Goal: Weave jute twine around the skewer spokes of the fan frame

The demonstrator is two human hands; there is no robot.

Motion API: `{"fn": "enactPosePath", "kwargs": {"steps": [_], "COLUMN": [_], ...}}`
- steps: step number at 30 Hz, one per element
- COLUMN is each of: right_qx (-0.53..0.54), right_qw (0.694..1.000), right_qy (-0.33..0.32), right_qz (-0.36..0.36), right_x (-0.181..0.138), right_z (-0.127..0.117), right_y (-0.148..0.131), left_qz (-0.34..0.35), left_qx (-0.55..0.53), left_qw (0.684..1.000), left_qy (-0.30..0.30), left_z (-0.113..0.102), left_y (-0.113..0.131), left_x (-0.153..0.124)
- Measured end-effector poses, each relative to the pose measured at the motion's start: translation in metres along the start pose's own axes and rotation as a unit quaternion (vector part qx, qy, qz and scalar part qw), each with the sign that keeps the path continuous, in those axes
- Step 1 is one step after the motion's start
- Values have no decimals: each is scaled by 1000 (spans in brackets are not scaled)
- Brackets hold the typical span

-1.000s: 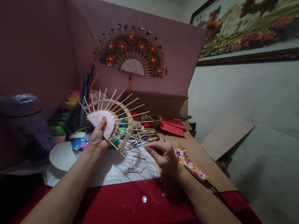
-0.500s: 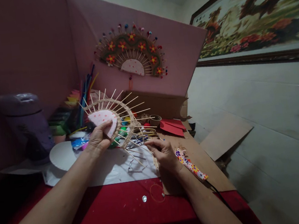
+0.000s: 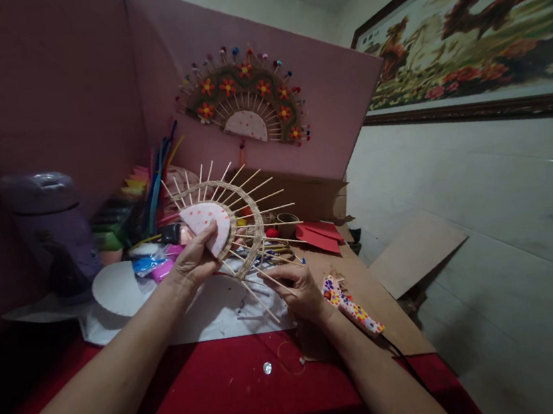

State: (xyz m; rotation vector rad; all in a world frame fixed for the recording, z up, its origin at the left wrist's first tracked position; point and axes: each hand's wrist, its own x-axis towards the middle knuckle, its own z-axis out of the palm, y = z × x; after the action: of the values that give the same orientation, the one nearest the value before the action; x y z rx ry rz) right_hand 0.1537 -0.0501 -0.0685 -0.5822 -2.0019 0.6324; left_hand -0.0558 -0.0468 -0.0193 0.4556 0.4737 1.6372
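My left hand (image 3: 200, 255) is closed on a half-round fan frame, its thumb lying over the white pink-dotted half disc (image 3: 206, 217). Thin wooden sticks (image 3: 275, 194) spread out from this disc like rays. A band of brown twine (image 3: 257, 226) weaves in an arc through the sticks. At the lower right of the frame, my right hand (image 3: 299, 290) pinches one of the outer sticks between thumb and fingers. Whether those fingers also hold a twine end is too small to tell.
A finished flowered fan (image 3: 243, 97) hangs on the pink board behind. A purple bottle (image 3: 53, 234) and a white paper plate (image 3: 118, 290) stand left. To the right are red paper (image 3: 319, 236), cardboard (image 3: 368, 296) and a flower-patterned tool (image 3: 352, 306) with a black cord.
The fan frame and my left hand have shifted a little to the right. My right hand has moved slightly left, its fingers now closer in along the lower sticks.
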Motion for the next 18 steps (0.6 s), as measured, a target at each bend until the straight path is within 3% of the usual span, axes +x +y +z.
{"fn": "enactPosePath", "kwargs": {"steps": [7,13,18], "right_qx": [8,-8,-8], "right_qw": [1000,1000,999], "right_qy": [-3,-7,-10], "right_qz": [-10,-18,-29], "right_x": [-3,-4,-4], "right_z": [2,3,2], "right_y": [3,2,3], "left_qz": [-21,-19,-60], "left_qx": [-25,10,-2], "left_qw": [999,999,997], "left_qy": [11,-33,-50], "left_z": [1,3,1], "left_y": [-2,-2,-3], "left_x": [-3,-5,-5]}}
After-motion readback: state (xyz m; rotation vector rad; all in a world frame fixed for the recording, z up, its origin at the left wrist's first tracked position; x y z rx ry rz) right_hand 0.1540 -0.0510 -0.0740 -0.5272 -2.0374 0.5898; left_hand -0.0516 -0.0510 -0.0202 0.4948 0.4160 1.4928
